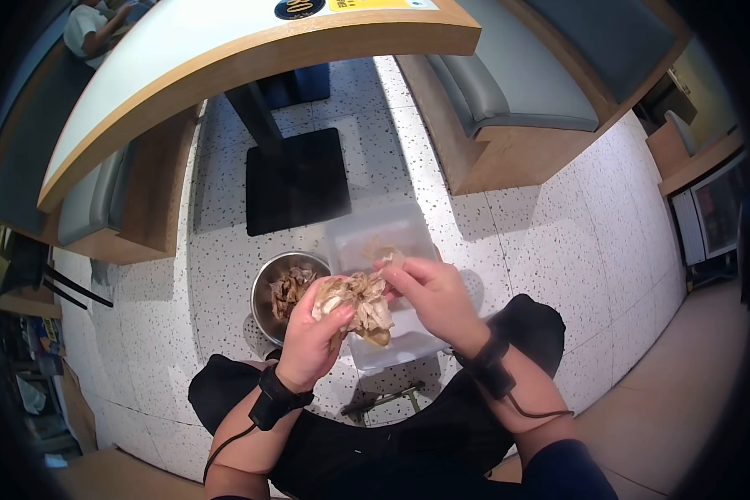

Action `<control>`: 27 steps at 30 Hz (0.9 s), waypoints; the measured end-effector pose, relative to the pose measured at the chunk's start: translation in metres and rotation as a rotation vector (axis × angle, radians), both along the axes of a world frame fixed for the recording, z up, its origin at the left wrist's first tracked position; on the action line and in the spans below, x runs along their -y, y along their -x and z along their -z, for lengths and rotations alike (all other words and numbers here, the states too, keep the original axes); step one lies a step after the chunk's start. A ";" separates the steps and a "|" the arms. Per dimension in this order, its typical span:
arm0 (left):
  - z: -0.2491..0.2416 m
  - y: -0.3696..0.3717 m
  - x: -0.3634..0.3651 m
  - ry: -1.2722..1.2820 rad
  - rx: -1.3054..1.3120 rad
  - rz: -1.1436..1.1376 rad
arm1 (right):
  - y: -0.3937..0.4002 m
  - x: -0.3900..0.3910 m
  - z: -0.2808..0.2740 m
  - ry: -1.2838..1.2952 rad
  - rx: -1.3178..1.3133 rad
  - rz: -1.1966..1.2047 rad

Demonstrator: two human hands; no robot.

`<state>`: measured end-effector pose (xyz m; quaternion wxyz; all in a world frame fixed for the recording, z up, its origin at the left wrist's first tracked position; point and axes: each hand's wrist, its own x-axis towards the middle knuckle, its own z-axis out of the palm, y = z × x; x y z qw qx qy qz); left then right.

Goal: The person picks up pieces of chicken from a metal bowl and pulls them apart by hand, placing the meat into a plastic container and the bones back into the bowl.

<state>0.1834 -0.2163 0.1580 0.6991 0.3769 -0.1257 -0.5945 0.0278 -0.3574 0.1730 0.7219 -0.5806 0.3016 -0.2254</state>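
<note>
knees in black trousers (pixel 375 442) fill the bottom of the view, with a black band and cable on each wrist. left hand (pixel 308 333) is curled around a pale brown, papery clump (pixel 360 304), fingers wrapped up its left side and thumb pressed against it. right hand (pixel 433 296) meets the same clump from the right, thumb and forefinger pinching a loose flap at its top edge, the other fingers bent close together behind. the clump is held in the air between both hands, just above the near edge of a clear plastic tub (pixel 387 242) that stands on the speckled floor (pixel 542 242); a few pale scraps lie inside the tub. just left of the tub, touching or almost touching it, sits a round metal bowl (pixel 267 312) with brown pieces in it, partly hidden by the left hand. beyond them a black table base (pixel 296 179) rises to a curved white tabletop with a wooden edge (pixel 250 46). grey cushioned benches (pixel 508 83) stand on both sides, and another person's arm (pixel 92 29) shows at the far upper left.
</note>
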 end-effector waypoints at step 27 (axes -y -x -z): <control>-0.002 -0.002 -0.005 -0.207 0.401 -0.059 | 0.000 0.027 0.012 0.432 -0.397 0.069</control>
